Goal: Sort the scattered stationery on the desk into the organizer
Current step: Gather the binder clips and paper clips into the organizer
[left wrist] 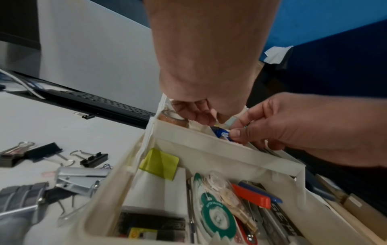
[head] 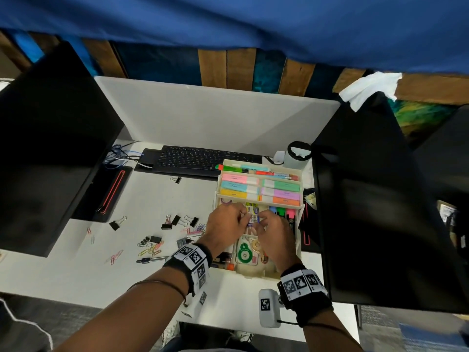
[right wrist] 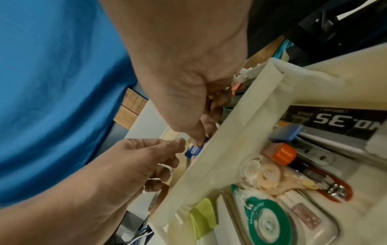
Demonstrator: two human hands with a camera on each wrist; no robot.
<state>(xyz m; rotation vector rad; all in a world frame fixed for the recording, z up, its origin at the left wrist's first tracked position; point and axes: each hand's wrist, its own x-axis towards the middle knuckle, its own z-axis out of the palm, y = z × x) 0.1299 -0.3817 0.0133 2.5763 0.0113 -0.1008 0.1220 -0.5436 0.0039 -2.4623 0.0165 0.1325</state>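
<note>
The cream tiered organizer (head: 253, 275) stands right of centre on the white desk. Over its middle tier my two hands meet on a small blue-and-white packet (head: 252, 218). My left hand (head: 243, 216) pinches it from the left, and my right hand (head: 262, 221) pinches it from the right. In the left wrist view the packet (left wrist: 222, 133) sits just behind the tier wall (left wrist: 220, 150), under my right hand's thumb and forefinger. The right wrist view shows the packet (right wrist: 193, 151) between both hands' fingertips. Loose binder clips (head: 177, 221) and paper clips (head: 149, 249) lie left of the organizer.
Pastel highlighters (head: 238, 186) fill the upper tier; a green correction tape (head: 245, 255) lies in the front tray. A black keyboard (head: 200, 158) lies behind, a cup (head: 298, 154) at the back right. Dark monitors (head: 50, 148) (head: 380, 212) flank the desk on both sides.
</note>
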